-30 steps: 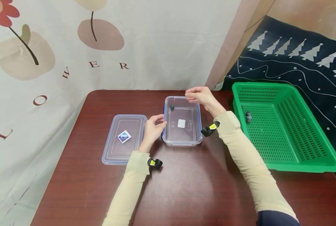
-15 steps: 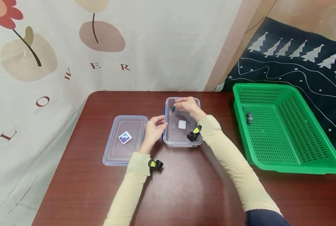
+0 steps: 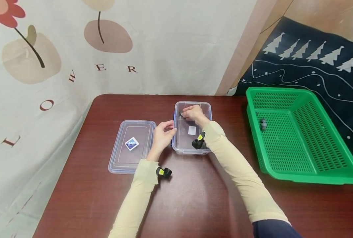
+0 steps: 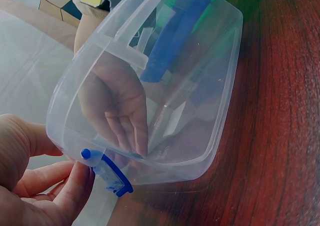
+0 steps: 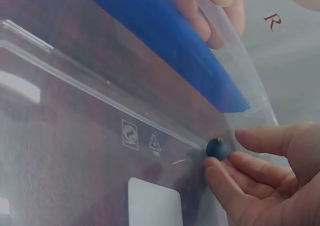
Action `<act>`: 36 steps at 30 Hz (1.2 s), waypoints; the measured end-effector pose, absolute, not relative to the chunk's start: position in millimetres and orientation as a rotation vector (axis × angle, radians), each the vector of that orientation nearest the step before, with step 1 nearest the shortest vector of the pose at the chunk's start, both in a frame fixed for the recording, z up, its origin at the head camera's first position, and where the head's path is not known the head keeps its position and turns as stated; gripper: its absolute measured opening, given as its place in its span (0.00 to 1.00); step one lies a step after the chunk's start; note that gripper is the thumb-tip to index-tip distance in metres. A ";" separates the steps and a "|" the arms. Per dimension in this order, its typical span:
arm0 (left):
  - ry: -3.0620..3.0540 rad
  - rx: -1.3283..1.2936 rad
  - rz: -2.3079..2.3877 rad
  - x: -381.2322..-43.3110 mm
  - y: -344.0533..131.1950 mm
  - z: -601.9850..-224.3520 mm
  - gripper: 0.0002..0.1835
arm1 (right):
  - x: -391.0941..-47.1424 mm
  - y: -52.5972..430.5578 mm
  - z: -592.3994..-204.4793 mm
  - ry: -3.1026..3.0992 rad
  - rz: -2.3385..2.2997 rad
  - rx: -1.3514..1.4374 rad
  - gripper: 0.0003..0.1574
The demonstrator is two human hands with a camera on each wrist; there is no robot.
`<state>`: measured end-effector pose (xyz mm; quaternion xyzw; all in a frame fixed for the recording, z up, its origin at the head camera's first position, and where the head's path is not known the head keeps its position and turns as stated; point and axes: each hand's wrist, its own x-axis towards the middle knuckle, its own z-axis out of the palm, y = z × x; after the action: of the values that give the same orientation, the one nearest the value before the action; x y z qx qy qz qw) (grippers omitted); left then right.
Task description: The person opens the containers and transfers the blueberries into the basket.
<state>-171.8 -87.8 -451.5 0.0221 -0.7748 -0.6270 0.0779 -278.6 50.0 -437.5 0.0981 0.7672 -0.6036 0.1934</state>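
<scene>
A clear plastic food container (image 3: 183,142) with blue side clips stands uncovered near the table's far edge. My left hand (image 3: 162,135) pinches its left rim, thumb and fingers beside the hanging blue clip (image 4: 116,175) in the left wrist view. Inside the container, my right hand (image 3: 194,114) reaches down into the far left corner. There a small dark teal ball (image 5: 217,149) with a tiny gold spot on top lies against the wall. The right fingertips (image 5: 214,168) are right at the ball from below, while the thumb stands slightly apart above it.
The container's clear lid (image 3: 120,162), with a blue and white diamond sticker, lies flat to the left. A large green basket (image 3: 298,180) stands at the right, holding a small grey object (image 3: 263,124) near its left wall. A printed curtain (image 3: 176,49) hangs behind the table.
My right hand has moved left and down from above the container's far right rim into its far left corner, reaching the ball. The left hand stays at the rim.
</scene>
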 end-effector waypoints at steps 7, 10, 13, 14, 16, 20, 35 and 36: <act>-2.321 0.050 -1.867 -172.6 -87.9 -451.6 0.17 | -280.8 45.7 -442.3 2.238 -1.626 0.279 0.17; -2.321 0.048 -1.863 -173.1 -88.0 -451.6 0.16 | -282.2 44.2 -444.4 2.270 -1.567 0.295 0.16; -2.319 0.046 -1.862 -173.3 -88.0 -451.3 0.16 | -283.7 42.0 -446.9 2.294 -1.517 0.301 0.16; -2.317 0.044 -1.862 -173.3 -87.9 -451.4 0.16 | -284.2 41.1 -447.6 2.293 -1.511 0.303 0.15; -2.310 0.041 -1.868 -173.4 -87.8 -451.6 0.16 | -285.3 39.1 -449.0 2.293 -1.506 0.310 0.14; -2.295 0.032 -1.873 -174.1 -87.2 -452.1 0.16 | -287.3 36.2 -450.4 2.291 -1.510 0.314 0.13; -2.316 0.053 -1.862 -172.3 -88.0 -451.8 0.16 | -280.0 57.1 -425.8 2.172 -1.693 0.208 0.17; -2.316 0.055 -1.865 -172.1 -88.2 -451.8 0.16 | -279.5 59.6 -421.9 2.165 -1.703 0.198 0.18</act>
<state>-172.1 -88.2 -451.8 0.0183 -0.7760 -0.6249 0.0834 -279.5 59.6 -421.9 0.0706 0.7698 -0.6056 0.1890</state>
